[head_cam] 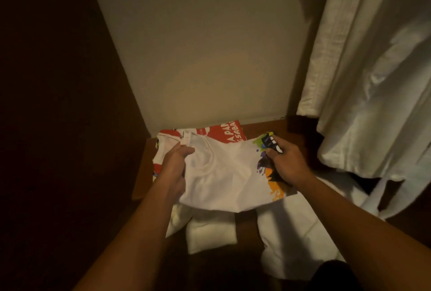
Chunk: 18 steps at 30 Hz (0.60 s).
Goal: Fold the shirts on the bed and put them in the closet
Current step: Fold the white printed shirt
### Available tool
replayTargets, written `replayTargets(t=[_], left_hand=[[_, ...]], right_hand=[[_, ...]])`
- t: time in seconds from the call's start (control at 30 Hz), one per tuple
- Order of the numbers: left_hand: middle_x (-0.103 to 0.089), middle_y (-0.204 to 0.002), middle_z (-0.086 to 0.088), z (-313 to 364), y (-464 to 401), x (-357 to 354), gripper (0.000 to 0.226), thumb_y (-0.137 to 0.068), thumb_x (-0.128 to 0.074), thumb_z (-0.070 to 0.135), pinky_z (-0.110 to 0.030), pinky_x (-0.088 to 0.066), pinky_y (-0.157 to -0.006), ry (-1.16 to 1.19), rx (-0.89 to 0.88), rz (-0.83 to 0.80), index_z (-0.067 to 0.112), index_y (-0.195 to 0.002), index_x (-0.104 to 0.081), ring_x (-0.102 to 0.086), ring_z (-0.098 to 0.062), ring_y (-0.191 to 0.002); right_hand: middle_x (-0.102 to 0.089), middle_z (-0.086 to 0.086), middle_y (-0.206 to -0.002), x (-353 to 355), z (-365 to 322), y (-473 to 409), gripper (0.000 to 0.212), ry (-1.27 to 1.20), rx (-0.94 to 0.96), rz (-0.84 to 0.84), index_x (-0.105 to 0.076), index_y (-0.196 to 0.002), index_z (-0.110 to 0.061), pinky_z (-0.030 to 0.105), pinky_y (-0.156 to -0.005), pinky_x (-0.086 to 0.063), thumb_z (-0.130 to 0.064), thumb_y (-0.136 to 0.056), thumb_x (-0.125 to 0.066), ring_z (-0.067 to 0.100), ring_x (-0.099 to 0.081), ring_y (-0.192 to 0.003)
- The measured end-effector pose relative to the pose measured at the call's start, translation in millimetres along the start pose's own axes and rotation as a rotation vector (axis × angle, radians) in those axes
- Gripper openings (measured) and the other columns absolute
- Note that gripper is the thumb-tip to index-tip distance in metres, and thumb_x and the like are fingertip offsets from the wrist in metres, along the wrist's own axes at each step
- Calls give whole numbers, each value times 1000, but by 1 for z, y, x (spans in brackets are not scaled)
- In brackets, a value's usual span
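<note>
1. A folded white shirt [224,174] with a splashy multicoloured print along its right edge lies on a wooden closet shelf [263,128], near the shelf's front edge and partly overhanging it.
2. The left hand [176,162] has its grip clenched on the shirt's left side near the collar, thumb on top and fingers tucked under the cloth.
3. The right hand [288,162] holds the shirt's far right corner, its grip pinching the printed part, with fingers curled over the fabric.
4. Beneath and behind this shirt lies a red-and-white shirt [224,131] with white lettering (only partly readable), pushed up against the pale back wall [198,57].
5. White garments [373,69] hang at the right, their hems dropping close to the shelf's right end and crowding the space beside the right hand.
6. A dark closet side panel [58,104] closes in the left.
7. Below the shelf, more white fabric [291,232] sits in loose heaps, nearer the viewer.
</note>
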<state>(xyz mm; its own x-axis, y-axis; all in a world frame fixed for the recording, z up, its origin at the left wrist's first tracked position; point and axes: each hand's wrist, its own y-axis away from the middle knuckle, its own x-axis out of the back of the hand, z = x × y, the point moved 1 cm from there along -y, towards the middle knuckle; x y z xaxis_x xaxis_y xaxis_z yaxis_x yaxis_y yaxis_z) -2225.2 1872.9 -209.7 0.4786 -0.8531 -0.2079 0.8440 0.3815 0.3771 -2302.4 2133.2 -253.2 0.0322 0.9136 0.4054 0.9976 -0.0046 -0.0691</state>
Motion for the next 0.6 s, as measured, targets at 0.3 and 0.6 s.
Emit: replayTargets(t=[0.3, 0.6], left_hand=[[-71, -110, -12, 20, -57, 10, 25, -98, -58, 12, -38, -58, -71, -99, -66, 15, 22, -120, -65, -70, -30, -94], [-74, -108, -12, 67, -140, 32, 36, -97, -56, 9, -42, -60, -81, -36, -190, 102, 25, -126, -69, -71, -30, -99]], right_hand=[[-68, 2, -125, -27, -11, -45, 39, -38, 19, 5, -61, -138, -16, 34, -94, -54, -12, -99, -60, 21, -66, -108], [-73, 4, -118, -81, -32, -149, 44, -161, 32, -16, -66, -132, -22, 48, -94, -58, -23, -88, -65, 28, -71, -101]])
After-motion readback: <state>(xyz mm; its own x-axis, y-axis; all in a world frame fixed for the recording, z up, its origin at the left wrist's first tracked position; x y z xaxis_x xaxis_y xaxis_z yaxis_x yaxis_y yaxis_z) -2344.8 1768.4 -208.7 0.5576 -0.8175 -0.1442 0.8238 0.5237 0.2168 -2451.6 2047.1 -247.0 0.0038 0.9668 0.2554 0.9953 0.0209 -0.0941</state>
